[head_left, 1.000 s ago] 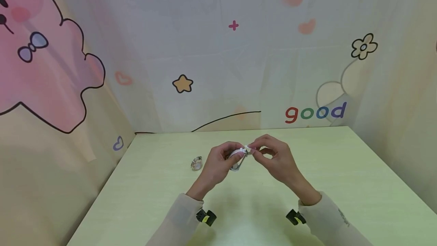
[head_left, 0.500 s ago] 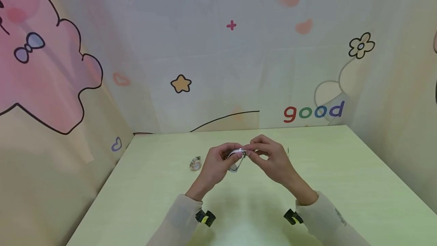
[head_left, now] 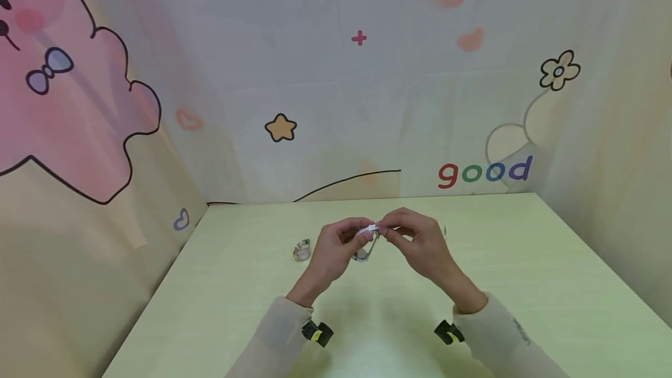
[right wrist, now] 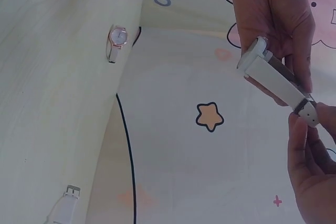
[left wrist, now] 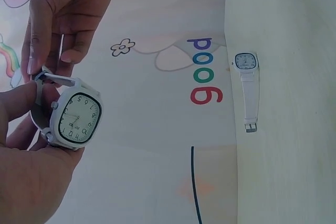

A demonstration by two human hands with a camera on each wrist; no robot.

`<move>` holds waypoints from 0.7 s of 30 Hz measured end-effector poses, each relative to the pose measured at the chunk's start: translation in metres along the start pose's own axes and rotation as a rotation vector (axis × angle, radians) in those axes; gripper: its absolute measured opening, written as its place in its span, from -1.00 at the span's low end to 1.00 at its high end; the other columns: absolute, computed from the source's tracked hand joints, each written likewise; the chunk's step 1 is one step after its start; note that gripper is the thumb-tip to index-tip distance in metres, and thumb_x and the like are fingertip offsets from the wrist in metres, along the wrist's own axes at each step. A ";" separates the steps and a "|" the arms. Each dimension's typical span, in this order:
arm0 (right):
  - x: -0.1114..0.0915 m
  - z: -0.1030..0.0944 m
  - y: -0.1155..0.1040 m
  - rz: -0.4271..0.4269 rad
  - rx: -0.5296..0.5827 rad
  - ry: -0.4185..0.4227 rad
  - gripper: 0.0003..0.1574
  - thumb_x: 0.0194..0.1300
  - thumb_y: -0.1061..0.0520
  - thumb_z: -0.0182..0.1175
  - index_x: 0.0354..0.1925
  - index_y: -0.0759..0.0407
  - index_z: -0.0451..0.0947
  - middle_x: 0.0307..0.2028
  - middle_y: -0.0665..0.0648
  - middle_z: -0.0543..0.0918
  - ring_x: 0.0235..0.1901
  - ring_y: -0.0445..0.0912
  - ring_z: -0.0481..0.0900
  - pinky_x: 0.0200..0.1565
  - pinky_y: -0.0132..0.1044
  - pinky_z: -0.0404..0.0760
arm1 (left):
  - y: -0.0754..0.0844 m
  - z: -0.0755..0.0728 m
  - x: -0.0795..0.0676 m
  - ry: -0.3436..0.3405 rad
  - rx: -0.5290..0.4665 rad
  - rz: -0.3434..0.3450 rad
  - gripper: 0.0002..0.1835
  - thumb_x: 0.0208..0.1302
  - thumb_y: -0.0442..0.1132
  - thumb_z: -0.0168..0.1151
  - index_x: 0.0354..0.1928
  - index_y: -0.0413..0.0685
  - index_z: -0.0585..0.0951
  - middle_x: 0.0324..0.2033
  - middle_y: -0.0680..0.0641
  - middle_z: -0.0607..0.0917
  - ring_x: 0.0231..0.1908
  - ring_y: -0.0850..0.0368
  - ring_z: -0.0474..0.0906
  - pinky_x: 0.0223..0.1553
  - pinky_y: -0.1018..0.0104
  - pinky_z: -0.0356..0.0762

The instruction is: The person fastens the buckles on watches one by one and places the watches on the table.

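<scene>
Above the middle of the table, my left hand (head_left: pixel 336 249) holds a white wristwatch (left wrist: pixel 79 118) with a squarish dial, thumb and fingers pinching its strap. My right hand (head_left: pixel 415 244) pinches the white strap's free end (right wrist: pixel 308 113), beside the buckle (right wrist: pixel 300 105). In the left wrist view the strap is looped round and the dial faces the camera. The right wrist view shows the strap passing through or beside the buckle; which one, I cannot tell. Fingers hide part of that join.
A second white watch (left wrist: pixel 247 61) lies stretched flat on the table; in the head view my right hand mostly covers it. A round-dial watch with a rose-gold case (head_left: pixel 301 251) rests on the table (head_left: pixel 252 319), left of my left hand. A printed curtain (head_left: pixel 325 98) hangs behind.
My right hand has moved left, closer to my left fingers, narrowing the gap at the strap. My left hand keeps its grip on the watch, nearly still.
</scene>
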State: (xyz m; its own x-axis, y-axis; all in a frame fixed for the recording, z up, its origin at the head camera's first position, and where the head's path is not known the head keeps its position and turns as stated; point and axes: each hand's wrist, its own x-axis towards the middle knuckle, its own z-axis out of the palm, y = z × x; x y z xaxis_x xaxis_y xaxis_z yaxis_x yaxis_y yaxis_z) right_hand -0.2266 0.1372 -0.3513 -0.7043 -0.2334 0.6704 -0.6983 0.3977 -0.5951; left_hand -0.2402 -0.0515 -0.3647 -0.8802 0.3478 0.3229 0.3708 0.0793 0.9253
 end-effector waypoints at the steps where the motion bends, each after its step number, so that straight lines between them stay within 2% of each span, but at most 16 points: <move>1: 0.000 0.000 0.000 -0.002 0.000 -0.004 -0.83 0.15 0.31 0.24 -0.24 0.19 0.65 -0.30 0.09 0.67 -0.31 -0.15 0.62 -0.19 -0.47 0.63 | 0.000 0.001 0.000 0.003 -0.003 -0.005 -0.72 0.25 -0.10 0.18 -0.02 0.04 0.61 -0.13 -0.11 0.68 -0.26 0.23 0.52 -0.21 0.35 0.54; 4: 0.000 0.002 -0.002 0.019 -0.002 0.002 -0.78 0.16 0.31 0.24 -0.17 0.24 0.60 -0.27 0.14 0.68 -0.28 -0.10 0.65 -0.17 -0.48 0.62 | 0.000 0.003 -0.001 0.014 -0.026 -0.015 -0.73 0.25 -0.13 0.18 -0.02 0.03 0.60 -0.11 -0.14 0.67 -0.24 0.23 0.55 -0.18 0.35 0.56; 8: -0.003 0.003 -0.002 0.053 0.015 0.061 -0.76 0.19 0.22 0.24 -0.13 0.19 0.55 -0.27 0.11 0.69 -0.29 -0.13 0.68 -0.16 -0.52 0.60 | 0.000 0.006 0.001 0.024 -0.053 -0.011 -0.71 0.23 -0.10 0.19 -0.02 0.04 0.60 -0.09 -0.20 0.65 -0.22 0.24 0.58 -0.19 0.40 0.58; 12: -0.002 0.002 0.001 0.009 0.040 0.108 -0.83 0.17 0.19 0.26 -0.20 0.12 0.60 -0.31 0.06 0.70 -0.34 -0.20 0.67 -0.17 -0.50 0.61 | 0.001 0.008 0.002 0.037 -0.051 -0.004 -0.71 0.22 -0.08 0.20 -0.04 0.03 0.60 -0.11 -0.21 0.66 -0.22 0.23 0.59 -0.20 0.40 0.59; 16: -0.001 0.001 0.003 -0.040 0.047 0.091 -0.86 0.18 0.19 0.25 -0.23 0.11 0.63 -0.31 0.04 0.70 -0.32 -0.21 0.66 -0.16 -0.48 0.62 | 0.001 0.008 0.002 0.044 -0.039 -0.009 -0.72 0.23 -0.09 0.20 -0.05 0.01 0.60 -0.12 -0.18 0.67 -0.21 0.22 0.60 -0.15 0.35 0.60; 21: -0.003 0.004 0.003 0.056 0.063 0.068 -0.75 0.22 0.14 0.23 -0.10 0.09 0.57 -0.25 0.01 0.68 -0.23 -0.23 0.67 -0.09 -0.50 0.59 | 0.001 0.009 0.001 0.057 -0.054 -0.017 -0.70 0.21 -0.07 0.21 -0.04 0.04 0.60 -0.11 -0.12 0.67 -0.19 0.20 0.59 -0.11 0.37 0.60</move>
State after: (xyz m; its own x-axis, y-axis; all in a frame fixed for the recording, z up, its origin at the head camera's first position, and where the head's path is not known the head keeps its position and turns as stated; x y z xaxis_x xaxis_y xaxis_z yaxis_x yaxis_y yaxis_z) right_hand -0.2271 0.1357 -0.3574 -0.7339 -0.1509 0.6623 -0.6661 0.3510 -0.6582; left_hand -0.2382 -0.0428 -0.3654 -0.9019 0.2935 0.3168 0.3409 0.0334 0.9395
